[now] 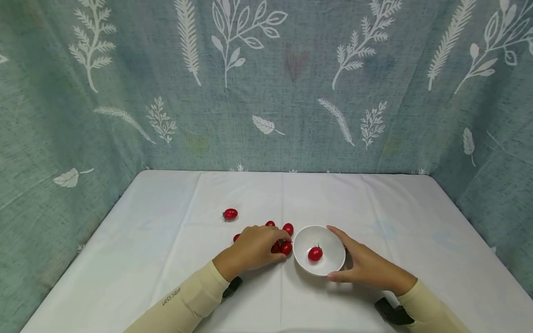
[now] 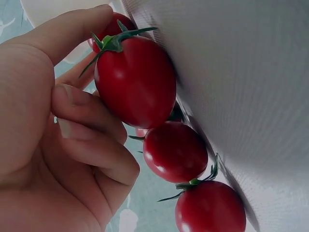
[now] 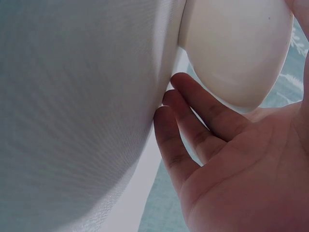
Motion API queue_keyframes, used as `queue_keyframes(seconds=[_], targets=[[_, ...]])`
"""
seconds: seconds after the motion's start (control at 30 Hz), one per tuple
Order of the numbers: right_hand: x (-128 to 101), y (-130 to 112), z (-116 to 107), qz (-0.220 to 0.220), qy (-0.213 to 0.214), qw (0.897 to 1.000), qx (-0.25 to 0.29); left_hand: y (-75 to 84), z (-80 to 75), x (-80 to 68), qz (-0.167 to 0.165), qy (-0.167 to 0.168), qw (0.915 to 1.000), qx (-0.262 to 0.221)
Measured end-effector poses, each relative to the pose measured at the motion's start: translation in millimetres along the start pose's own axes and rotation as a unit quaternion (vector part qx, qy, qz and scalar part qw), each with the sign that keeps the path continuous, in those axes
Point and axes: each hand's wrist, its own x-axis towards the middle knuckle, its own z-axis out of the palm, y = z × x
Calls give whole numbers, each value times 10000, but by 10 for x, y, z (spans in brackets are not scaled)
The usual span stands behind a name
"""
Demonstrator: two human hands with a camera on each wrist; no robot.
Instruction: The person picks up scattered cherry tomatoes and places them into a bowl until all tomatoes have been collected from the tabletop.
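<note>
Thumb and index finger of my left hand point(image 1: 255, 245) pinch a cherry tomato point(image 1: 286, 248) just left of the bowl. Seen from the left wrist, the other fingers are curled toward the palm, beside a large-looking tomato point(image 2: 137, 79) with a green stem. My right hand point(image 1: 366, 266) grips a small white bowl point(image 1: 300, 264) from its right side, index finger at the far rim and thumb at the near rim. One red tomato point(image 1: 315, 254) with its stem lies inside the bowl. In the right wrist view the other three fingers point(image 3: 212, 111) extend beneath the bowl's outer wall.
More cherry tomatoes lie around the left hand: one point(image 1: 288, 228) near the bowl, one point(image 1: 270, 223) behind the knuckles, one point(image 1: 236, 237) partly hidden. Farther off to the left sits another tomato point(image 1: 230, 213). A white cloth point(image 1: 366, 203) covers the table; a leaf-patterned curtain point(image 1: 291, 92) encloses it.
</note>
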Motion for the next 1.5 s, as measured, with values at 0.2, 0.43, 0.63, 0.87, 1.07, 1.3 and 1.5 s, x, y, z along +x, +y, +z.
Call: queue_keyframes(seconds=[0.2,0.43,0.63,0.87,1.07,1.3,1.5], targets=[[0,7,1,-22,-5,10000,30,23,-16,-7,28,131,9999,54],[-5,13,-4,-88,26,10000,32,39,-35,-5,117,246,9996,8],[-7,16,-10,-111,15,9999,29,40,-52,-2,171,450,9988,-24],[-12,26,-7,-121,51,9999,1,43,-54,0,223,673,9975,-37],[-3,10,-17,-90,58,9999,-64,45,-72,-10,217,1093,9938,51],[6,7,-28,-142,161,9996,-195,59,-88,22,87,1613,9869,-42],[4,21,-13,-138,113,9998,-68,126,-94,1,509,1995,9786,-58]])
